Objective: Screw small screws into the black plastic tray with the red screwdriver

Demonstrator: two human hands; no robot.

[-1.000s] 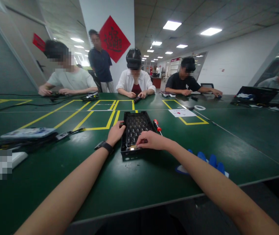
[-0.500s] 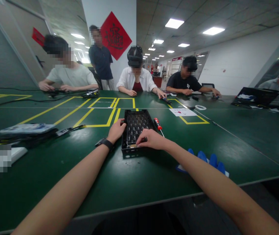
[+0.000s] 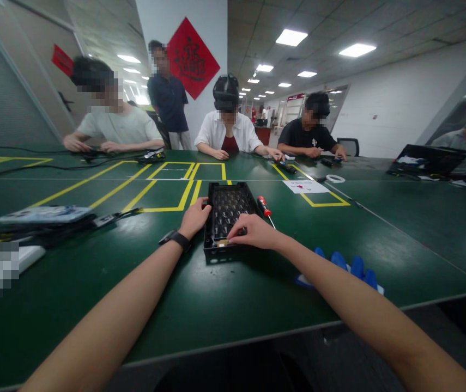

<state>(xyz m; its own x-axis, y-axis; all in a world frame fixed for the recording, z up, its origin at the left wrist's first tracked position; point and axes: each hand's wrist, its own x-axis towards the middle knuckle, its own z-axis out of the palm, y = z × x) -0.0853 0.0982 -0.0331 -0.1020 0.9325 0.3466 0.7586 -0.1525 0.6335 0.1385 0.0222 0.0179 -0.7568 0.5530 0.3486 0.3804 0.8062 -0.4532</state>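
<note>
An open black rectangular housing [image 3: 233, 253] with rows of small shiny shapes inside lies on the green table in front of me. My left hand [image 3: 195, 219] is closed on its left wall, with the thumb at the rim. My right hand [image 3: 251, 230] reaches over the near right corner in a pinch. Its fingertips meet at the right end of a small tan piece [image 3: 222, 243] by the near wall, and they hide what lies between them. A screwdriver [image 3: 264, 206] with a red and black handle rests just right of the housing.
Blue-fingered gloves [image 3: 355, 267] lie under my right forearm. A white printed sheet [image 3: 305, 187] and a white ring [image 3: 335, 178] are farther right. Cables and a light-blue flat box [image 3: 44, 214] occupy the left. Several people sit or stand across the table.
My hands and the housing stay almost where they were. Across the table, the seated person on the right has drawn a hand inward, and the middle person's hand has shifted slightly right.
</note>
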